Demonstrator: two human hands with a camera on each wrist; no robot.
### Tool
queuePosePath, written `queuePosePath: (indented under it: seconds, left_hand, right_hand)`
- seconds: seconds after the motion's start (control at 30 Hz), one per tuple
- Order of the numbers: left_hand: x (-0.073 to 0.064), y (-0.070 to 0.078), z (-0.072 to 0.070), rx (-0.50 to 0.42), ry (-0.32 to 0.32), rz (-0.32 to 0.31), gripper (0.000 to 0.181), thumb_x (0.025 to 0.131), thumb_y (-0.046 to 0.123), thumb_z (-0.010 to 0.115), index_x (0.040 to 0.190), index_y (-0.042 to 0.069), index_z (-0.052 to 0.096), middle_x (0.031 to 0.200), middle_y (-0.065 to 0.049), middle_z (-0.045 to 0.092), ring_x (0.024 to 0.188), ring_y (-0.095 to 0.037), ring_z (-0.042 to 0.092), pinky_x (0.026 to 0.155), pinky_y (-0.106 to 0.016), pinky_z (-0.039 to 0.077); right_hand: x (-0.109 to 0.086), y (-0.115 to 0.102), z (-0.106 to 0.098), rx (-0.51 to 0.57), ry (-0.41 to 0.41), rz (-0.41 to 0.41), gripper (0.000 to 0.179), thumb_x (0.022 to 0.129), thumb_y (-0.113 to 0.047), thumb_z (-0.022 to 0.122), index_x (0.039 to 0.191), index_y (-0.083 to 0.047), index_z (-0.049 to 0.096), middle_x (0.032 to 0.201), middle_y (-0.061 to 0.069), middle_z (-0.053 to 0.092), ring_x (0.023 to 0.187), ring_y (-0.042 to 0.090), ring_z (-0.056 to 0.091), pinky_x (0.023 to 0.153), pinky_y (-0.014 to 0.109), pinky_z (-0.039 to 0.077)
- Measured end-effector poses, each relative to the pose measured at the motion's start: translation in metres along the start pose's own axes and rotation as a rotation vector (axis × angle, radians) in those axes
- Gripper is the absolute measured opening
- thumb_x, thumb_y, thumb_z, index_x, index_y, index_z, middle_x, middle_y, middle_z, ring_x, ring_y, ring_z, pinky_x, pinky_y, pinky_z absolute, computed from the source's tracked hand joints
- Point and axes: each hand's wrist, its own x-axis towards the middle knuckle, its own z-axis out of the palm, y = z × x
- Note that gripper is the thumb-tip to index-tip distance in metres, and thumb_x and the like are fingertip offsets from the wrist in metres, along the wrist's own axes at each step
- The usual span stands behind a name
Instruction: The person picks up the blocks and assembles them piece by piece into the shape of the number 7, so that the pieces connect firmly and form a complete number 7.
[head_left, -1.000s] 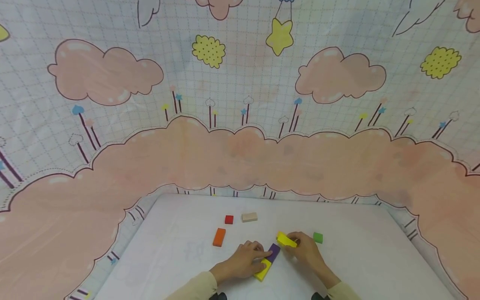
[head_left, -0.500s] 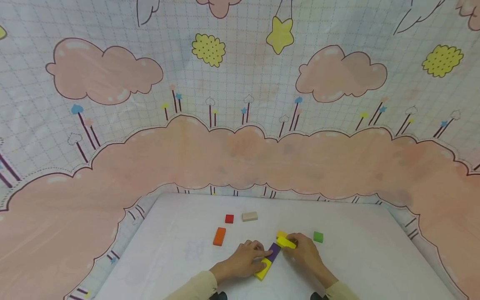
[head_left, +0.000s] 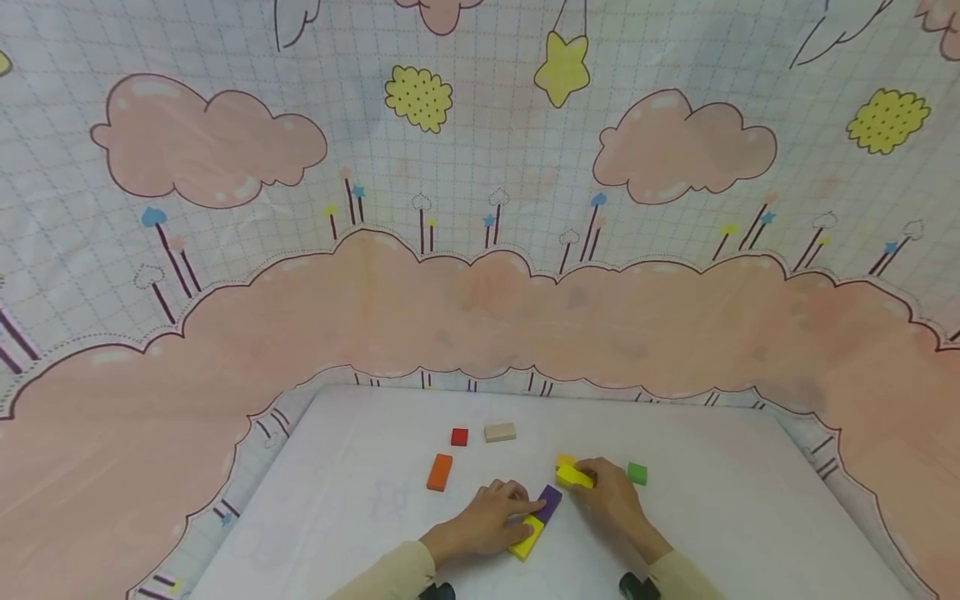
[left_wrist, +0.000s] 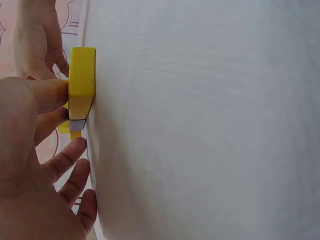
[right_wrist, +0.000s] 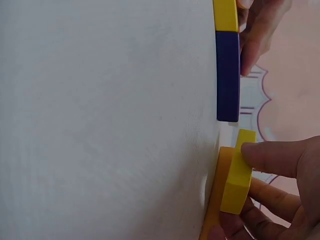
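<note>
**Steady pressure on one side, a tilted pinch on the other**

The left hand [head_left: 491,518] lies over two blocks joined end to end on the bench [head_left: 360,533]: its extended index finger rests on the purple block [head_left: 552,500] and its thumb on the lower yellow block [head_left: 527,542]. Its remaining fingers are spread, slightly bent, and grip nothing.

The right hand [head_left: 609,493] has its thumb and fingers closed about the raised yellow block [right_wrist: 239,175], which is tilted just over the amber block [right_wrist: 215,200]. Whether those two touch, I cannot tell. The amber block sits near the purple block's free end, with a gap between them in the right wrist view.

To handle this well, the left hand should press straight down and lightly, since a sideways push could break the seam. The right hand would do best to level its block before lowering it, keeping fingertips out from beneath, as a dropped corner could nudge the amber block askew.

Farther off lie the green block [head_left: 637,474] and the orange block [head_left: 439,472].
</note>
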Motion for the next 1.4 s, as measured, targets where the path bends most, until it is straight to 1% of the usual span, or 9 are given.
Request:
queuePosePath:
  seconds: [0.23,0.43,0.67,0.83,0.9,1.17,1.3,1.4]
  left_hand:
    - [-0.0007,-0.0003,-0.0006,0.002,0.003,0.0,0.044,0.097,0.043,0.058,0.141,0.042,0.05,0.127,0.012,0.053,0.112,-0.009,0.045,0.098,-0.034,0.042]
    - [-0.0012,-0.0007,-0.0011,0.008,0.009,-0.002,0.045,0.097,0.043,0.058,0.141,0.042,0.05,0.127,0.012,0.053,0.112,-0.009,0.045,0.098,-0.035,0.042]
    - [-0.0023,-0.0011,-0.0018,0.015,0.008,0.003,0.044,0.097,0.043,0.057,0.141,0.042,0.05,0.127,0.011,0.053,0.113,-0.009,0.045,0.098,-0.035,0.042]
    - [-0.0021,-0.0015,-0.0011,0.016,0.012,0.018,0.043,0.098,0.044,0.056,0.14,0.042,0.051,0.127,0.012,0.053,0.113,-0.009,0.046,0.097,-0.033,0.042]
    - [-0.0019,-0.0013,-0.0009,0.014,0.014,0.022,0.043,0.097,0.043,0.056,0.14,0.042,0.051,0.127,0.012,0.054,0.113,-0.009,0.046,0.096,-0.033,0.042]
    - [-0.0026,-0.0006,-0.0003,0.001,0.011,0.029,0.043,0.098,0.042,0.057,0.14,0.042,0.051,0.127,0.011,0.054,0.112,-0.009,0.045,0.094,-0.032,0.041]
    - [-0.0018,-0.0016,0.0003,-0.002,0.01,0.023,0.043,0.097,0.042,0.057,0.14,0.043,0.051,0.127,0.012,0.053,0.113,-0.009,0.045,0.095,-0.032,0.041]
    - [-0.0006,-0.0028,0.001,-0.007,0.011,0.017,0.043,0.097,0.043,0.057,0.14,0.044,0.051,0.127,0.012,0.053,0.113,-0.009,0.045,0.095,-0.033,0.041]
  right_hand:
    - [0.0015,0.0003,0.0006,-0.041,0.003,-0.057,0.03,0.086,-0.009,0.072,0.116,-0.006,0.069,0.122,0.016,0.066,0.117,0.036,0.06,0.102,0.053,0.046]
    - [-0.0001,-0.0012,0.0018,-0.056,-0.006,-0.103,0.028,0.086,-0.001,0.069,0.114,-0.006,0.07,0.121,0.013,0.067,0.118,0.036,0.059,0.103,0.053,0.045]
    - [0.0015,0.0005,0.0031,-0.05,-0.019,-0.131,0.031,0.086,0.002,0.068,0.116,-0.007,0.069,0.121,0.012,0.066,0.119,0.035,0.059,0.102,0.052,0.047]
    - [0.0022,0.0007,0.0002,-0.057,-0.029,-0.178,0.03,0.086,0.004,0.067,0.114,-0.007,0.07,0.119,0.012,0.067,0.116,0.035,0.061,0.1,0.052,0.048]
    - [0.0023,0.0005,-0.0009,-0.041,-0.034,-0.189,0.03,0.086,0.006,0.065,0.113,-0.006,0.07,0.119,0.012,0.067,0.116,0.035,0.061,0.101,0.052,0.047]
    - [0.0045,0.0015,-0.002,-0.023,-0.062,-0.147,0.033,0.087,0.006,0.064,0.118,-0.007,0.067,0.126,0.015,0.064,0.121,0.038,0.057,0.104,0.055,0.043]
    - [0.0053,0.0012,-0.0029,-0.024,-0.043,-0.115,0.035,0.086,0.003,0.066,0.12,-0.006,0.065,0.126,0.016,0.063,0.12,0.038,0.057,0.103,0.055,0.045]
    - [0.0048,0.0004,-0.0049,-0.012,-0.014,-0.074,0.036,0.086,-0.003,0.07,0.121,-0.005,0.064,0.122,0.016,0.064,0.113,0.035,0.061,0.097,0.051,0.049]
